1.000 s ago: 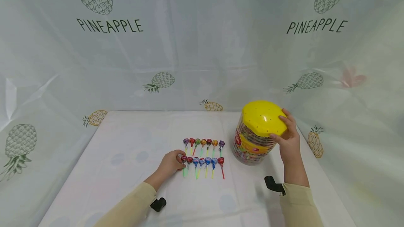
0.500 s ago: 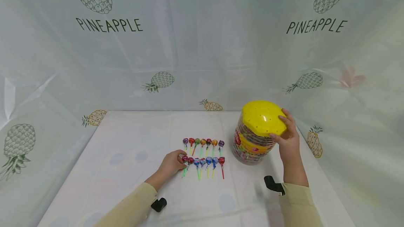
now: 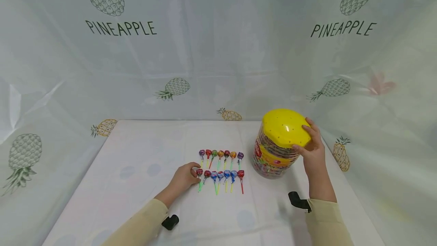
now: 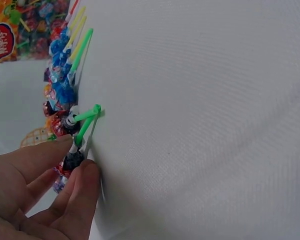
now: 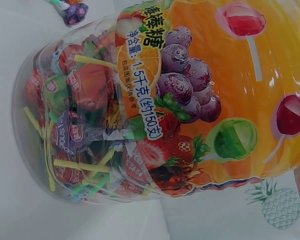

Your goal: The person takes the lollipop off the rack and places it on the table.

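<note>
My left hand (image 3: 186, 178) pinches the leftmost lollipop (image 3: 199, 172) of the front row between thumb and fingers. In the left wrist view this lollipop (image 4: 74, 159) has a dark red wrapper and a green stick that crosses its neighbour's green stick. Right beside it lies a second red lollipop (image 3: 207, 174), then several blue ones and a red one (image 3: 241, 174) at the row's end. My right hand (image 3: 312, 149) holds the yellow lid (image 3: 286, 127) at its right edge. Beneath that lid stands a clear jar (image 3: 273, 158) full of wrapped lollipops, its fruit-printed label (image 5: 230, 90) facing the right wrist camera.
A back row of lollipops in mixed colours, with a green one (image 3: 214, 153) among them, lies behind the front row. Both rows are on a white-covered table (image 3: 136, 200). A pineapple-print curtain (image 3: 218, 48) hangs along the table's back and sides.
The front-row lollipops have shifted slightly, and some sticks lie at new angles. A small gap now shows between the pinched lollipop and its neighbour. The right hand and jar stay put.
</note>
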`<action>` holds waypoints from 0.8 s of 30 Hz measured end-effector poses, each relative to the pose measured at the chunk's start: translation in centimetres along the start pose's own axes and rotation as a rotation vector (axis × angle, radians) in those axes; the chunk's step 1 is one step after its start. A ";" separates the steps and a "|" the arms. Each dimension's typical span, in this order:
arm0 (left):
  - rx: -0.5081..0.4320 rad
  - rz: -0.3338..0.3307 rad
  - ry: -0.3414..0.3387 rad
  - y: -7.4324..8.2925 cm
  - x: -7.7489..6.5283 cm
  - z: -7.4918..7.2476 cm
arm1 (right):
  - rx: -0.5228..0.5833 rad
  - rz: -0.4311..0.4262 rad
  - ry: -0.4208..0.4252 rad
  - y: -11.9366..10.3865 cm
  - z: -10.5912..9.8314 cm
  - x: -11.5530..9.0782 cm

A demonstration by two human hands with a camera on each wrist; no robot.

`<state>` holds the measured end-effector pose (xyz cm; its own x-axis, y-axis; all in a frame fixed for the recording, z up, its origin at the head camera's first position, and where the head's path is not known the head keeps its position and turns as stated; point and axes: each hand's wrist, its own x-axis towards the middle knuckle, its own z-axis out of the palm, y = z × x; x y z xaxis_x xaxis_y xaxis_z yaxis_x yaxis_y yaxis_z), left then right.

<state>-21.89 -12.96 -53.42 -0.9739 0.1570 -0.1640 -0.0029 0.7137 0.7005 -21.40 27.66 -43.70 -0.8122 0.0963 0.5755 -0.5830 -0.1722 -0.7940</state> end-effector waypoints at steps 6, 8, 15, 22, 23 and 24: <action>0.004 0.022 0.011 0.2 0.1 0.4 | 0.009 -0.003 0.012 0.0 -0.1 0.0; 0.008 0.021 0.023 0.2 0.2 0.5 | 0.015 -0.005 0.013 0.0 0.0 0.0; 0.018 0.052 0.020 -0.2 0.4 0.4 | 0.015 -0.002 0.001 0.0 0.1 0.0; 0.038 0.062 0.003 -0.2 0.3 0.1 | 0.004 -0.006 0.005 0.1 0.0 0.1; 0.043 0.062 0.005 -0.2 0.3 0.0 | 0.003 -0.007 0.006 0.0 0.0 0.1; 0.047 0.061 0.007 -0.2 0.3 0.0 | 0.004 -0.008 0.007 0.0 0.0 0.1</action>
<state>-22.17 -13.09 -53.62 -0.9735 0.1967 -0.1169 0.0673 0.7344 0.6754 -21.47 27.69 -43.71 -0.8079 0.1042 0.5801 -0.5890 -0.1755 -0.7888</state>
